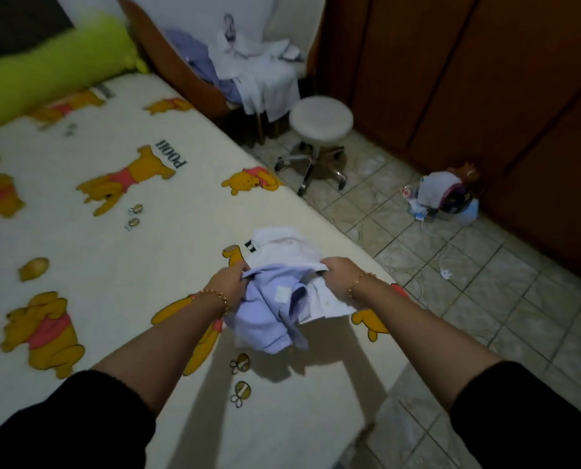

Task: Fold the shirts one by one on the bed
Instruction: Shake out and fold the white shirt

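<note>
- Fingers of left hand (232,282) and right hand (340,277) closed tight on a bunched bundle of shirts (275,299), lilac one in front, white one behind.
- Held up just above the bed (120,252), near its edge; not spread flat yet.
- No finished folded shirt seen for sure on the sheet.
- More clothes (248,69) piled on the chair beyond, so probably most work left.

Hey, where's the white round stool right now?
The white round stool stands on the tiled floor right of the bed, beside the clothes-piled chair.
</note>
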